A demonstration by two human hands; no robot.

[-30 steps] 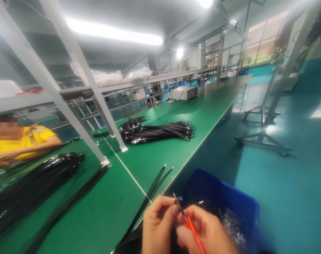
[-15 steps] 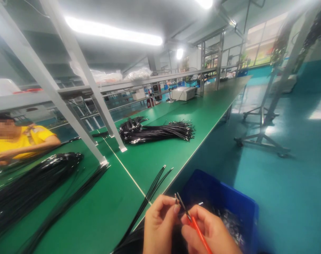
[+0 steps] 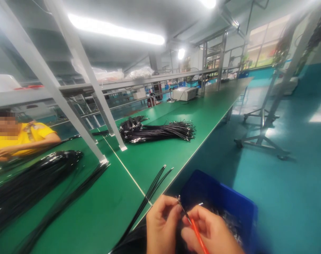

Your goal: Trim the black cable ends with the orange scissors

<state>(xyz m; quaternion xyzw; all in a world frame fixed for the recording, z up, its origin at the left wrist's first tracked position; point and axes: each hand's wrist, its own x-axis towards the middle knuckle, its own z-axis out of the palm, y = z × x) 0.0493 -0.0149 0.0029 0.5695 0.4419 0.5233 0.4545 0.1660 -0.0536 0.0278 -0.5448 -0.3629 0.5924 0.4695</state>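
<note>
My left hand [image 3: 162,220] is closed in a pinch near the table's front edge. A small silver-tipped piece [image 3: 179,198], which looks like a cable end, shows at its fingertips. My right hand [image 3: 206,225] grips a thin tool with an orange handle [image 3: 198,235] and a slender dark metal front; its exact kind is unclear. The tool's tip meets the pinched piece between both hands. To the left of my left hand, several black cables [image 3: 147,197] with silver ends lie over the table edge. Their lower part disappears behind that hand.
Below my right hand, a blue bin [image 3: 221,190] holds shiny small pieces. On the green table [image 3: 118,197] lie a bundle of black cables [image 3: 160,132] and longer loose cables [image 3: 44,180]. White posts [image 3: 83,120] rise from it. A person in yellow [image 3: 36,135] sits at left.
The tool's tip has come against the small piece at my left fingertips; a gap showed between them before. Both hands have shifted very slightly.
</note>
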